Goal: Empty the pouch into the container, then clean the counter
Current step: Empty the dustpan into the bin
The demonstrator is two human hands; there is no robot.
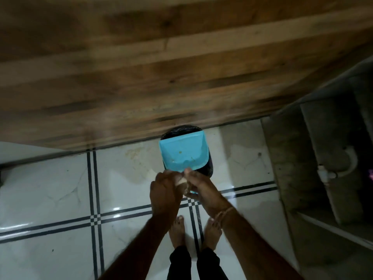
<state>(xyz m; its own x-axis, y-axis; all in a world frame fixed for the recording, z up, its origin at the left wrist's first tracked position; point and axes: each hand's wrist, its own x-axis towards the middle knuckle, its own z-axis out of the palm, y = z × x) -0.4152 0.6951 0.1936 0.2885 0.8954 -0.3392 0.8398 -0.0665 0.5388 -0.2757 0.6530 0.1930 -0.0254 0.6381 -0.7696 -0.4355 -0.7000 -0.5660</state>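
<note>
Glossy white floor tiles (50,188) crossed by dark double lines; a white pipe (353,161) bends along a grey concrete ledge (292,158), right.

Beyond the grip, the dustpan (182,153) covers the bin (207,168), which sits close against the wood panel (141,77). On the right a concrete ledge (302,158) crowds in. To the left is open floor (60,188), and below are the feet (177,231).

One blue dustpan (182,153), one black bin (206,170), two hands (left hand (165,191), right hand (203,189)) and two bare feet (177,232) are counted.
</note>
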